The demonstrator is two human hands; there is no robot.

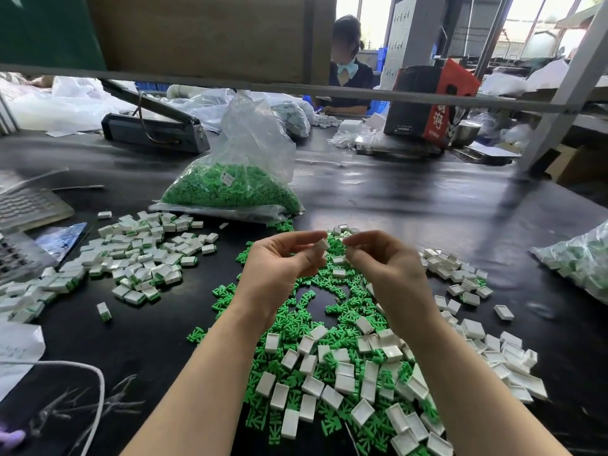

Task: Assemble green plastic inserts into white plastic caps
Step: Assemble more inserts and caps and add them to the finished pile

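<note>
- Nearest to me, a mixed heap of loose white caps and green inserts covers the black table between and under my forearms.
- A white cable curves across the table at my near left, beside a sheet of paper.
- My left hand is raised above the heap, fingers curled, pinching one white cap between thumb and fingertips.
- My right hand is raised just beside it, fingers curled inward with the fingertips pinched together close to that cap; whatever they hold is too small to tell.
- The two hands stand near each other, fingertips facing, not pressed together.
- To the right of my right hand, more empty white caps lie scattered, open side up.
- To the left, well apart from my hands, lies a pile of finished caps with green showing at their edges.
- At the far right edge lies a clear bag of parts.
- At the left edge sit a calculator and a keyboard.
- Beyond my hands, a clear plastic bag of green inserts rests on the table, its top standing upright.
- Behind it, to the left, sits a grey heat sealer.
- Farther right stands a black and red box.
- At the far side of the table, another person is seated, partly hidden by a shelf rail.
</note>
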